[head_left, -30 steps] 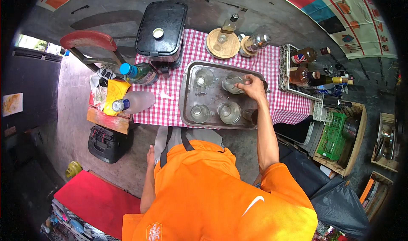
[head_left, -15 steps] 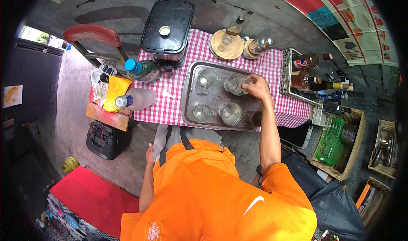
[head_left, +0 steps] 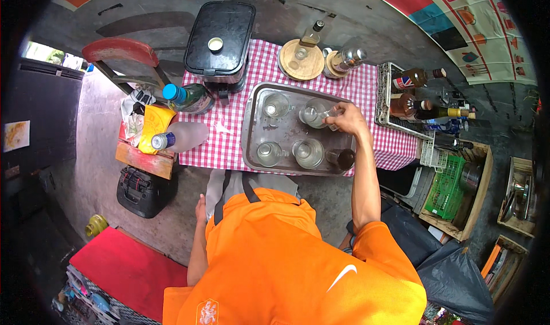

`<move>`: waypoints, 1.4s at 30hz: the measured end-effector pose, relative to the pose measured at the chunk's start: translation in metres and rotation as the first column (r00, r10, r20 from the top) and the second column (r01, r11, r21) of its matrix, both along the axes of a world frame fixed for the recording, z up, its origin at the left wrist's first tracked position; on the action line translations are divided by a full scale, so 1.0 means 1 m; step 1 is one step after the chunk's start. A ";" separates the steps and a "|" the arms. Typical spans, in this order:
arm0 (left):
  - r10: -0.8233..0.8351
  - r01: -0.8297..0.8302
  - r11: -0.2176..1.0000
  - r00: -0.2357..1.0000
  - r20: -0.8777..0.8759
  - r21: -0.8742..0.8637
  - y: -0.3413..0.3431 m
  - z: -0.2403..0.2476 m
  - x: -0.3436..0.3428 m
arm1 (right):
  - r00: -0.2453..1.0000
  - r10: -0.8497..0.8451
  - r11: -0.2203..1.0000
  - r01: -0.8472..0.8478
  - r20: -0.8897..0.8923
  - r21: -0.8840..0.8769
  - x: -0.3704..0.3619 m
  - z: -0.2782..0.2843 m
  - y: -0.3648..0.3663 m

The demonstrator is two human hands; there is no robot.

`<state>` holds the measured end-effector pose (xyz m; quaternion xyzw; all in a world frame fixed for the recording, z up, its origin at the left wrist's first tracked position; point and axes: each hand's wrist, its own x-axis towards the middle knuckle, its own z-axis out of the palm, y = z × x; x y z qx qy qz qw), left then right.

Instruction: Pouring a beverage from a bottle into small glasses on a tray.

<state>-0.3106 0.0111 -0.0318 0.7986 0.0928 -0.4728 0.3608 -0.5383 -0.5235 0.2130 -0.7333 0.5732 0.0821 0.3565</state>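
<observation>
My right hand point(head_left: 346, 119) reaches over the right side of a grey metal tray point(head_left: 247, 127). Its fingers are closed on a clear drinking glass point(head_left: 313, 114) at the tray's far right; the grip is partly hidden. Left of it stands another clear glass point(head_left: 277, 105). Along the tray's near side are a small clear glass point(head_left: 268, 152), a wider clear glass point(head_left: 308, 152) and a dark glass point(head_left: 342, 159) lying tilted beside my right forearm. My left hand point(head_left: 201, 207) hangs beside my leg, away from the table, fingers loosely extended and partly hidden, with nothing seen in it.
On the checked tablecloth point(head_left: 229, 104) stand a black-lidded bin point(head_left: 220, 33), a blue-capped bottle point(head_left: 192, 97), a round wooden board point(head_left: 309, 61) and a metal-topped jar point(head_left: 349, 58). A wire basket point(head_left: 385, 104) of bottles sits at right. A red chair point(head_left: 129, 50) stands left.
The view has shifted slightly. My right hand stays on the glass, with the fingers a little lower against it. My left hand has not visibly moved.
</observation>
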 end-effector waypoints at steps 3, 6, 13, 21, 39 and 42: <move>-0.036 0.036 0.999 0.999 -0.015 -0.022 -0.029 0.050 0.004 | 0.999 0.012 0.999 -0.013 -0.041 -0.043 -0.005 -0.006 0.004; 0.032 -0.030 0.999 0.998 0.062 -0.023 -0.036 0.067 0.003 | 0.996 -0.003 1.000 0.002 -0.093 -0.016 -0.003 -0.005 0.009; 0.280 -0.301 0.932 0.952 -0.127 -0.202 0.014 -0.006 0.021 | 0.991 -0.044 0.999 0.044 -0.125 -0.007 0.001 0.002 0.022; -0.129 0.129 0.992 0.992 -0.002 -0.013 0.021 0.024 0.101 | 0.936 -0.290 0.925 0.328 0.201 -0.194 0.016 0.010 0.090; -0.262 0.263 0.965 0.946 -0.190 -0.020 0.004 0.013 0.293 | 0.736 -0.479 0.762 0.619 0.478 -0.190 0.224 -0.119 0.275; -0.338 0.295 0.931 0.917 -0.209 -0.214 -0.058 0.043 0.305 | 0.775 -0.416 0.772 0.578 0.476 -0.265 0.218 -0.140 0.288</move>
